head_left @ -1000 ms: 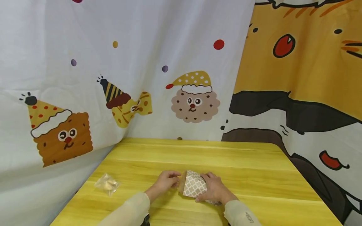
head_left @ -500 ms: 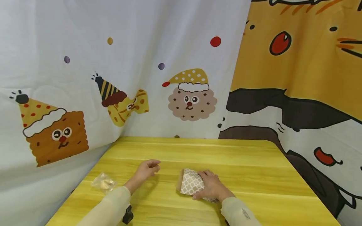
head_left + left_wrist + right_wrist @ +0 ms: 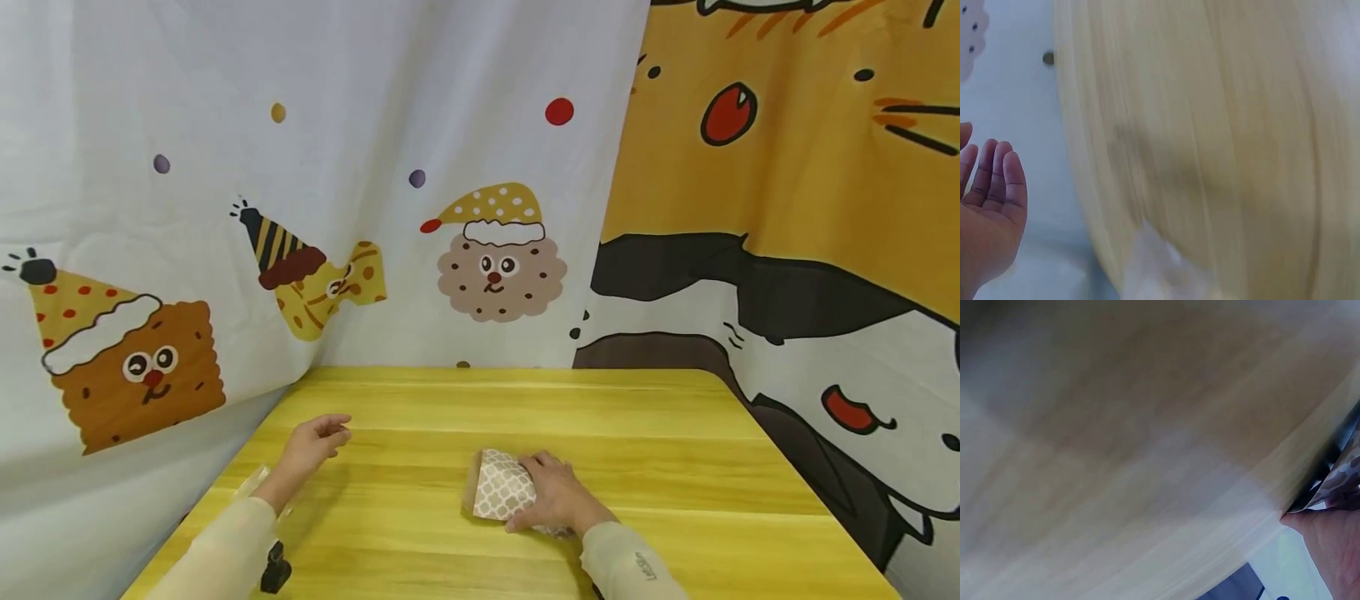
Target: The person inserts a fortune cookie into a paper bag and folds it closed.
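Note:
A tan paper bag with a white lattice pattern (image 3: 501, 490) lies on the table, its plain brown end toward the left. My right hand (image 3: 558, 493) grips it from above, thumb on the near side and fingers over the far side. In the right wrist view, the thumb and a strip of the patterned bag (image 3: 1349, 465) show at the right edge. Over the left part of the table hovers my left hand (image 3: 309, 446), holding nothing, its fingers loosely bent. Below that forearm a clear plastic packet (image 3: 251, 481) is mostly hidden; the left wrist view shows the blurred packet (image 3: 1163, 269).
The yellow wooden table (image 3: 525, 408) reaches back to a white curtain (image 3: 360, 125) printed with cartoon biscuits. On the right hangs an orange, black and white cartoon curtain (image 3: 787, 192). A small black device (image 3: 276, 568) sits at my left sleeve.
My left hand has left the brown end of the bag and moved left across the table, its forearm now covering most of the packet. My right hand stays on the bag.

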`<state>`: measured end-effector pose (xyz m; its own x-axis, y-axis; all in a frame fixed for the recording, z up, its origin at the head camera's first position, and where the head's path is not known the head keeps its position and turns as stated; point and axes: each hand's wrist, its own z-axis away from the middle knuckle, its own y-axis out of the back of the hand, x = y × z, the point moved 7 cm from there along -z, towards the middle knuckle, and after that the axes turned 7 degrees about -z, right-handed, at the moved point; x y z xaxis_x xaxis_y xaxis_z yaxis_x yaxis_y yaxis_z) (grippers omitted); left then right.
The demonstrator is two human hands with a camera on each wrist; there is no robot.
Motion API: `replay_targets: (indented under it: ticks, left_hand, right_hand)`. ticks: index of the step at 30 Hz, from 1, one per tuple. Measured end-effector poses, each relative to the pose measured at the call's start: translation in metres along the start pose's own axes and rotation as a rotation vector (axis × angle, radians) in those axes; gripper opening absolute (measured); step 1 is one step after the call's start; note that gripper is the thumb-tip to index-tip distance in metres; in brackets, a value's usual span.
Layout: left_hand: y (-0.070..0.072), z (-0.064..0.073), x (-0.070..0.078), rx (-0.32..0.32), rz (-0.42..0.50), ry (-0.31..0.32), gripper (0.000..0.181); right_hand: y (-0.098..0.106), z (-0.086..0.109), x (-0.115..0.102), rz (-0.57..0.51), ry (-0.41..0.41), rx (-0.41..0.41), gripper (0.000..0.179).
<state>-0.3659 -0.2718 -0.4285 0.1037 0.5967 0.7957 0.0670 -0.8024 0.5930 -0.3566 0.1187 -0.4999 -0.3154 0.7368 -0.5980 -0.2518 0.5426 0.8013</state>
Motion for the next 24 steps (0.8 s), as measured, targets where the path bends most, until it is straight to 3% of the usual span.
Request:
replay_targets:
  ticks: [5, 12, 18, 24]
  left_hand:
    - [0.031, 0.009, -0.022, 0.010, -0.082, 0.006, 0.044]
    - [0.071, 0.020, -0.052, 0.101, -0.205, 0.052, 0.046]
    - [0.086, 0.026, -0.069, 0.130, -0.323, 0.078, 0.048]
    - [0.094, 0.027, -0.083, 0.141, -0.363, 0.124, 0.049]
  right_hand:
    - [-0.002, -0.001, 0.003, 0.009, 0.001, -0.007, 0.114]
    - [0.004, -0.002, 0.002, 0.013, 0.003, 0.006, 0.113]
    - [0.004, 0.000, -0.002, 0.003, 0.031, 0.001, 0.111]
    - [0.001, 0.001, 0.001, 0.024, 0.021, -0.002, 0.112]
